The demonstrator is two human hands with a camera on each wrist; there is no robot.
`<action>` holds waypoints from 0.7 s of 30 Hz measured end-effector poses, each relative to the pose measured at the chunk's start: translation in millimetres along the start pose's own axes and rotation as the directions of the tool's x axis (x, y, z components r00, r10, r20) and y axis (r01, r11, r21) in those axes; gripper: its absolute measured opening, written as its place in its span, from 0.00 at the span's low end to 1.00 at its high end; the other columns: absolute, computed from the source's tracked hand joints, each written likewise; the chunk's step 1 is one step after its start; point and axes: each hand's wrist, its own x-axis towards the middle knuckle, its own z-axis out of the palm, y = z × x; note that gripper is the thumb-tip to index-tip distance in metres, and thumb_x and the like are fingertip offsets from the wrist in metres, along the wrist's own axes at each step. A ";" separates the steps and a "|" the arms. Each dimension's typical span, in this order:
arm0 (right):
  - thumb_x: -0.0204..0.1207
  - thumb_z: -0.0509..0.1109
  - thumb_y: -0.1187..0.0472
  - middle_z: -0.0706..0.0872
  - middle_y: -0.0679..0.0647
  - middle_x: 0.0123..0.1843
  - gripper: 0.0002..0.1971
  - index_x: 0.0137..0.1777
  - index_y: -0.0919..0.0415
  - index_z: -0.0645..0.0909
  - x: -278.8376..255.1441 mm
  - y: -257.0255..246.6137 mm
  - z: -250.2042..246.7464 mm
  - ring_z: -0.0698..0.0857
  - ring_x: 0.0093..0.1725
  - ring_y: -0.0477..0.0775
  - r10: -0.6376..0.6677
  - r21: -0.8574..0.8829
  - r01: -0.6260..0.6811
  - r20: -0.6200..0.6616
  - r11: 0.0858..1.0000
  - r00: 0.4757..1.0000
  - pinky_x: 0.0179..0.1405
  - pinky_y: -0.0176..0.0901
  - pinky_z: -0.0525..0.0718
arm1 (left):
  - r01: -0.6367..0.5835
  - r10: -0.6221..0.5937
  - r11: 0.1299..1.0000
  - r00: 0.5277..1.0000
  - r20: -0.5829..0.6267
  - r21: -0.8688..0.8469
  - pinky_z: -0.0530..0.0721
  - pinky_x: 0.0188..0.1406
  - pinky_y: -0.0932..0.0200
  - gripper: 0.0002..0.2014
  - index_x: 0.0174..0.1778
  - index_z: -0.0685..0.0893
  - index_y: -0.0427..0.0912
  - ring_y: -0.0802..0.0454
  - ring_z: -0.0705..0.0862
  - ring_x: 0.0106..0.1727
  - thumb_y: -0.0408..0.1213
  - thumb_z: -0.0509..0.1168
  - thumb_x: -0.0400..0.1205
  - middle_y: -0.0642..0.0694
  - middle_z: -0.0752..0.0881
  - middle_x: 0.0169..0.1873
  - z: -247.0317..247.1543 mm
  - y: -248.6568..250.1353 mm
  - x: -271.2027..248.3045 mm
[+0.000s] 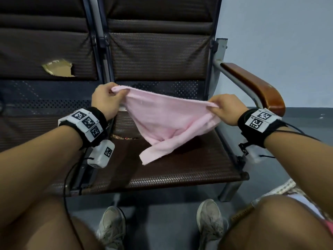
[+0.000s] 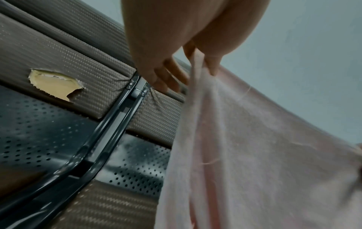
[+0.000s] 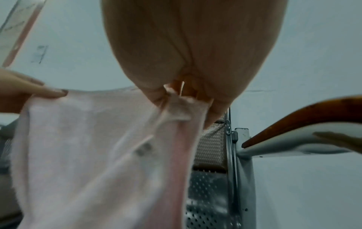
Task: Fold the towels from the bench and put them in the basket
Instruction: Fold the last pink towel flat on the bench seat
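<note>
Your left hand point(image 1: 105, 101) and right hand point(image 1: 226, 110) are raised side by side over the seat, each with its fingers point(image 2: 212, 65) pinched on one top corner of the pink towel point(image 1: 167, 120). The towel's top edge is stretched between them; its lower end drapes onto the brown woven surface point(image 1: 180, 170), which shows bare in front of it. The wooden armrest point(image 1: 255, 85) lies just beyond your right hand. Only the right wrist view shows a small label on the towel point(image 3: 144, 149); the left wrist view shows a tear point(image 2: 54, 83) in the backrest.
</note>
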 end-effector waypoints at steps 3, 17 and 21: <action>0.74 0.62 0.70 0.84 0.57 0.38 0.11 0.38 0.54 0.79 5.4 -12.3 -25.7 0.83 0.45 0.64 0.100 0.057 -0.096 -0.072 0.994 0.992 0.42 0.43 0.71 | 0.002 -0.001 0.992 1.000 0.005 -0.123 0.80 0.43 0.53 0.14 0.47 0.87 0.41 0.52 0.82 0.40 0.50 0.66 0.82 0.47 0.87 0.39 -7.0 21.7 12.5; 0.73 0.72 0.43 0.92 0.59 0.44 0.21 0.42 0.64 0.88 16.5 -40.3 -85.2 0.91 0.42 0.61 0.331 0.560 -0.285 0.020 0.778 0.943 0.45 0.55 0.88 | 0.227 -0.284 0.849 0.958 -0.050 -0.477 0.72 0.30 0.60 0.17 0.35 0.83 0.37 0.52 0.73 0.32 0.49 0.75 0.75 0.45 0.75 0.30 -17.3 80.3 30.7; 0.81 0.69 0.48 0.83 0.53 0.36 0.15 0.39 0.59 0.82 21.4 -66.7 -78.5 0.80 0.35 0.56 0.384 0.677 -0.306 0.038 0.669 0.923 0.37 0.47 0.78 | 0.341 -0.389 0.749 0.920 0.040 -0.568 0.75 0.27 0.61 0.13 0.22 0.86 0.41 0.51 0.77 0.24 0.43 0.73 0.71 0.48 0.80 0.23 2.2 110.5 18.9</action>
